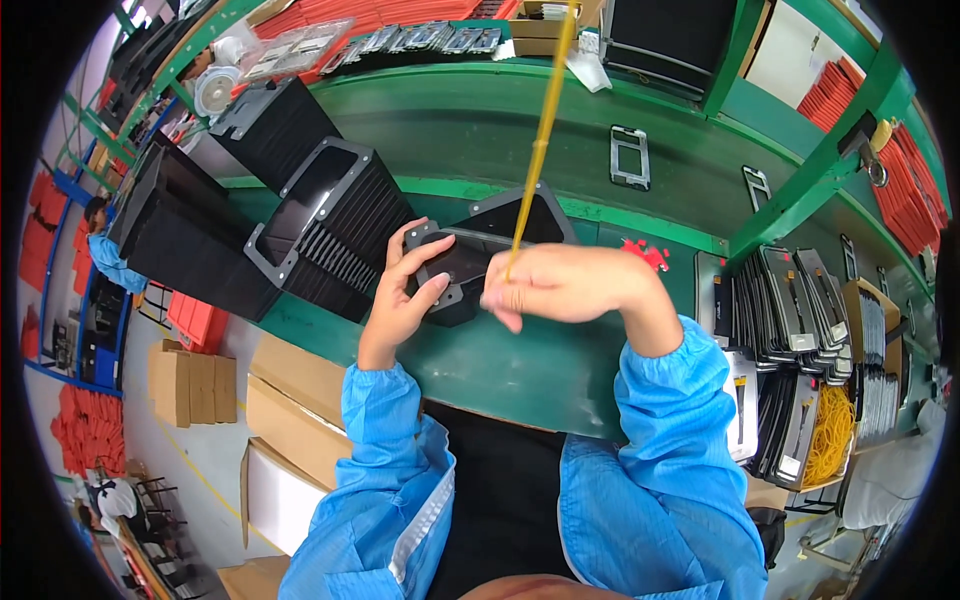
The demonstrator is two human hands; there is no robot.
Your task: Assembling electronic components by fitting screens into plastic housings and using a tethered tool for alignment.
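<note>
A dark, grey-edged frame piece (455,262) rests on the near part of the green bench. My left hand (400,295) grips its left end, the thumb on the near side and the fingers over the far edge. Beside it my right hand (570,288) is closed with bent fingers around a long, thin yellow band (540,150). The band runs upward past the top of the view, and part of it is hidden in my fist. Just behind the piece stands another black part with a grey rim (525,208).
Tall stacks of black frames (345,225) stand left of my hands. Along the green conveyor (450,120) lie several phone-sized frames (630,158). To the right are piled black panels (790,310) and a box of tangled yellow bands (828,430). A green post (810,180) rises at the right.
</note>
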